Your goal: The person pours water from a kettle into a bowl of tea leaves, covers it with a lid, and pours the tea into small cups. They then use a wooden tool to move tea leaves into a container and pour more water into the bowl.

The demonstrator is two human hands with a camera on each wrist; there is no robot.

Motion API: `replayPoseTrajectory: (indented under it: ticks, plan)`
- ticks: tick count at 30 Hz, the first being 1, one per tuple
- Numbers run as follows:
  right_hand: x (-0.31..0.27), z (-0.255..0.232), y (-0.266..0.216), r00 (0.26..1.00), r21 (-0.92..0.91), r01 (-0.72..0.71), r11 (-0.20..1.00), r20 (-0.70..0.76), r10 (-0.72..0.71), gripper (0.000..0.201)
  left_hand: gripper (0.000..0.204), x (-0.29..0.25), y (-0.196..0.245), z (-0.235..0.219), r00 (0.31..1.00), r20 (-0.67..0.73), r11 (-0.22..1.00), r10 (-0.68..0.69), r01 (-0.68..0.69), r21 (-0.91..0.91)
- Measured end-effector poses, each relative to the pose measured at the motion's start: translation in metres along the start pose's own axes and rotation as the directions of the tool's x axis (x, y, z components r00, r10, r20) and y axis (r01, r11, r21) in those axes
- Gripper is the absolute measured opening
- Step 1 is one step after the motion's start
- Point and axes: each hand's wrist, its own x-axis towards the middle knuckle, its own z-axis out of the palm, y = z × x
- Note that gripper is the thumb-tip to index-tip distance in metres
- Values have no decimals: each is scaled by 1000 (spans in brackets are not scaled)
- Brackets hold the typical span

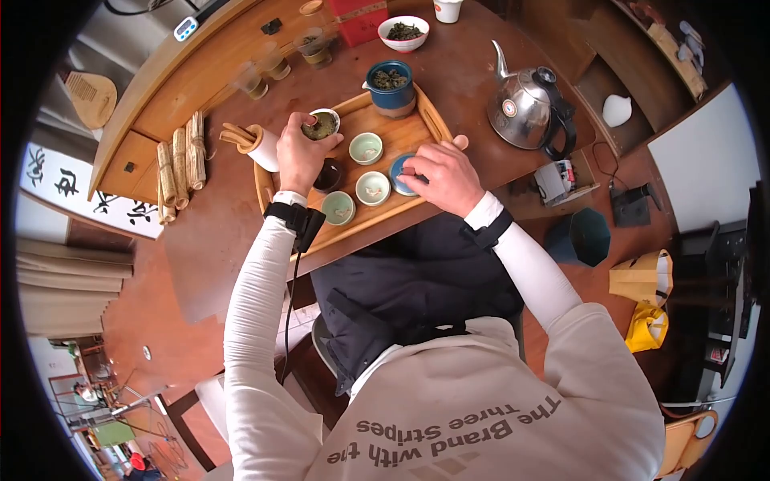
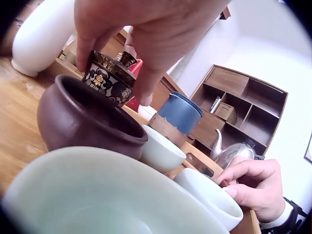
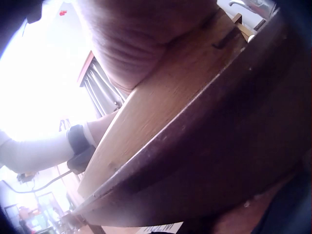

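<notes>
My left hand (image 1: 297, 159) grips a small lidded tea bowl (image 2: 109, 80) by its rim, a finger beside the lid's knob. Its dark side carries a gold and white pattern. A dark brown pot (image 2: 73, 117) stands just below it on the wooden tray (image 1: 439, 120). My right hand (image 1: 445, 175), at the tray's near right edge, pinches a round blue lid (image 1: 399, 171) with thumb and fingers. Between the hands stand pale green cups (image 1: 373, 188). Behind them is a blue-and-brown pot (image 1: 391, 96) with tea leaves inside. The right wrist view shows mostly palm and tray side.
A steel kettle (image 1: 521, 112) stands right of the tray. At the back are a bowl of tea leaves (image 1: 403, 34), a red box (image 1: 358, 20) and several glasses (image 1: 313, 48). A white tool holder (image 1: 263, 151) and bamboo scrolls (image 1: 183, 160) lie left.
</notes>
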Motion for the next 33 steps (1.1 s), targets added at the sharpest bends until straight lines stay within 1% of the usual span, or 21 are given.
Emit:
replayPoseTrajectory:
  ticks: [2, 4, 5, 7, 9, 11, 12, 14, 15, 16, 17, 18, 20, 21, 23, 24, 26, 27, 28, 29, 33]
  plan:
    - [7, -6, -4, 1000, -10, 20, 1000, 20, -19, 16, 55, -3, -3, 0, 1000, -10, 1000, -22, 22, -17]
    - [18, -18, -12, 997, -9, 56, 998, -54, -56, 15, 56, -7, -6, 0, 997, 6, 997, 77, -77, 2]
    - [29, -24, -11, 997, -12, 68, 998, -42, -68, 15, 56, -8, -7, -1, 998, -4, 998, 66, -66, -7]
    - [61, -35, -1, 988, 5, 109, 994, -112, -107, 19, 57, -11, -6, -6, 991, 0, 991, 137, -137, -14]
    - [95, -43, 9, 993, 73, 3, 997, -120, 6, 23, 57, -14, -7, -11, 985, -27, 985, 168, -168, -27]
    - [129, -46, 25, 993, 98, -31, 995, -109, 42, 25, 52, -20, -6, -19, 970, -122, 977, 211, -213, -8]
    - [142, -43, 36, 995, 59, -62, 996, -75, 66, 26, 52, -26, -2, -26, 970, -129, 978, 205, -208, -13]
    - [159, -32, 55, 995, 3, -96, 995, -17, 96, 28, 43, -42, 3, -41, 955, -190, 968, 227, -243, -63]
    - [164, -28, 61, 995, -14, -103, 995, 6, 103, 29, 43, -52, 0, -45, 955, -196, 968, 223, -240, -67]
    - [165, -24, 66, 995, -17, -97, 995, 10, 98, 29, 36, -63, -6, -51, 957, -219, 975, 192, -211, -68]
    - [166, -22, 69, 991, -44, -123, 991, 56, 125, 30, 29, -74, -12, -56, 958, -241, 982, 157, -179, -69]
    - [167, -20, 71, 983, -71, -145, 987, 102, 152, 31, 29, -87, -17, -61, 957, -247, 983, 150, -172, -70]
    - [167, -16, 73, 976, -64, -163, 984, 133, 171, 32, 15, -110, -27, -68, 976, -218, 992, -13, -14, -122]
    - [166, -16, 73, 967, -59, -192, 980, 160, 199, 33, 15, -118, -34, -68, 975, -222, 992, -26, -3, -128]
    - [165, -17, 72, 975, -51, -163, 985, 147, 169, 32, 8, -130, -46, -64, 965, -261, 989, -28, -10, -146]
    - [166, -19, 72, 970, -46, -176, 983, 160, 181, 32, 6, -132, -47, -62, 956, -294, 991, 15, -53, -122]
    - [167, -18, 69, 969, -39, -185, 982, 159, 189, 32, 6, -135, -45, -56, 953, -304, 987, -7, -41, -154]
    - [166, -17, 67, 968, 2, -197, 980, 157, 194, 32, 6, -135, -45, -52, 953, -301, 983, -17, -39, -179]
    - [164, -15, 68, 969, 29, -205, 978, 149, 198, 32, 6, -134, -47, -47, 942, -336, 988, 24, -73, -135]
    - [163, -13, 67, 968, 59, -217, 974, 143, 207, 32, 6, -135, -48, -46, 939, -345, 988, 18, -70, -140]
    - [163, -16, 66, 964, 47, -216, 975, 167, 205, 33, 6, -139, -48, -43, 934, -345, 993, 92, -113, -40]
